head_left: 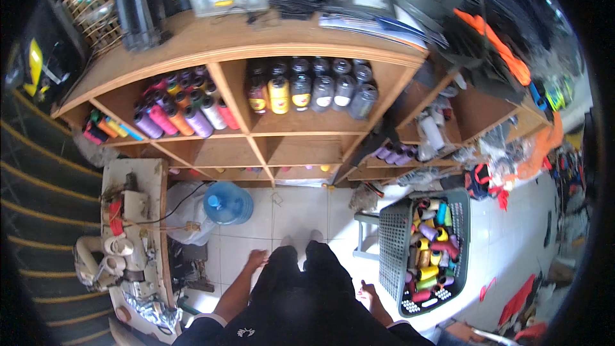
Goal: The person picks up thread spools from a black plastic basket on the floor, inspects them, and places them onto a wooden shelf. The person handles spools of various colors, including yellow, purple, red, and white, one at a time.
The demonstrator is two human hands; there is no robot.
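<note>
My left hand hangs beside my left leg with nothing in it, its fingers loosely apart. On the other side, my right hand is low beside my right leg; its fingers look loosely apart, with no object visible in them. Nearest to it is a dark green plastic basket filled with cones of thread in yellow, red, purple and other colours. Ahead stands a wooden shelf with compartments. Coloured thread cones fill its left compartment, and dark and yellow cones stand in the middle one.
A blue water jug is on the tiled floor, beside a clear plastic bag. A sewing machine sits on a table at left. A grey stool is beside the basket. Cloth scraps lie at right.
</note>
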